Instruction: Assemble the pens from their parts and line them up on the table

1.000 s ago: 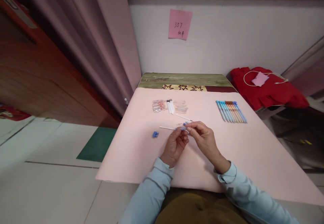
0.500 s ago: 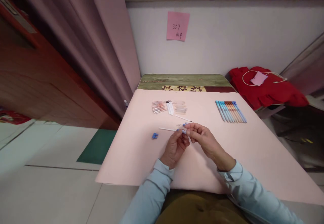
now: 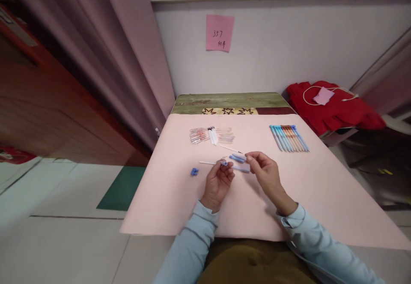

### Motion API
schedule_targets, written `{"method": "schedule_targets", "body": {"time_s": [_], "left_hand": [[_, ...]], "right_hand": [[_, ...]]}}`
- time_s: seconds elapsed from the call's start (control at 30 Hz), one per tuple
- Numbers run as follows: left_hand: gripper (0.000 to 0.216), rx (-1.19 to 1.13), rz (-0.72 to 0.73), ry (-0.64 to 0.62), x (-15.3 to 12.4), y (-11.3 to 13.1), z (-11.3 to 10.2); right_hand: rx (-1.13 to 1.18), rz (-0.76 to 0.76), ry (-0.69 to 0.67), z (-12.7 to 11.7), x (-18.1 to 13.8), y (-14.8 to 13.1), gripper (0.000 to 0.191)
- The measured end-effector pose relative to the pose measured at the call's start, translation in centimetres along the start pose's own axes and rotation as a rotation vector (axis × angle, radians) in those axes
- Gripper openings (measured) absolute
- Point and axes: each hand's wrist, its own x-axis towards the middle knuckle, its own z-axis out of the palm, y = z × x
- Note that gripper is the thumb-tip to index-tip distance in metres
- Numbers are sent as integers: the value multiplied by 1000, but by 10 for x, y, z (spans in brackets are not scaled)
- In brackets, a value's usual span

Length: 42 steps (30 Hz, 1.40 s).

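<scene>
My left hand (image 3: 218,181) is closed in a pinch on a small blue pen piece (image 3: 224,163) over the pink table cover (image 3: 180,198). My right hand (image 3: 266,173) is closed on a pale blue pen barrel (image 3: 241,168), with a second blue piece (image 3: 236,158) just above it. A thin white refill (image 3: 207,162) lies left of my left hand. Another refill (image 3: 229,148) lies just beyond my hands. A small blue cap (image 3: 194,171) rests to the left.
Clear pen parts and white refills (image 3: 212,135) lie in a row at the back. Several assembled pens (image 3: 289,138) lie side by side at the right. A red cloth (image 3: 334,108) with a white cable sits beyond the table's right edge. A curtain (image 3: 128,61) hangs left.
My hands have drawn apart. The right hand moved right with the pen barrel, and the blue pieces now show between the hands.
</scene>
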Motion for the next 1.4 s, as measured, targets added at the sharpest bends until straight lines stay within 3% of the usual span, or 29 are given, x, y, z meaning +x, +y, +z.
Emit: {"method": "schedule_targets", "body": {"time_s": [0.2,0.37,0.5,0.6,0.73,0.8,0.93,1.1,1.23,1.3,1.4], "left_hand": [[25,-99,94,85,-2,6,4],[20,-18,53,28,-2,3,2],[12,64,51,14,0,-2,-2],[5,119,68,6,1,-4,-4],[14,214,75,-101,-1,-6,-3],[17,268,59,-159,-2,-8,-2],[19,346,27,-202,-2,-10,-1],[10,187,56,-109,-1,-4,-2],[13,-32,139,32,-2,5,-3],[16,-64,143,46,-2,7,-3],[18,-60,112,21,-2,7,-2]], "right_hand": [[-263,-154,276,-20,8,42,27],[-321,-170,318,-22,12,55,25],[-392,-275,257,-20,8,47,20],[-437,-447,112,-18,-2,40,16],[-399,-590,-51,-8,-15,38,29],[-358,-585,-36,-1,-18,40,29],[-365,-587,33,6,-18,42,11],[-399,-509,5,2,-17,37,17],[-394,-369,210,-8,-7,36,21],[-414,-324,307,-15,1,38,22],[-513,-283,336,-24,11,43,20]]}}
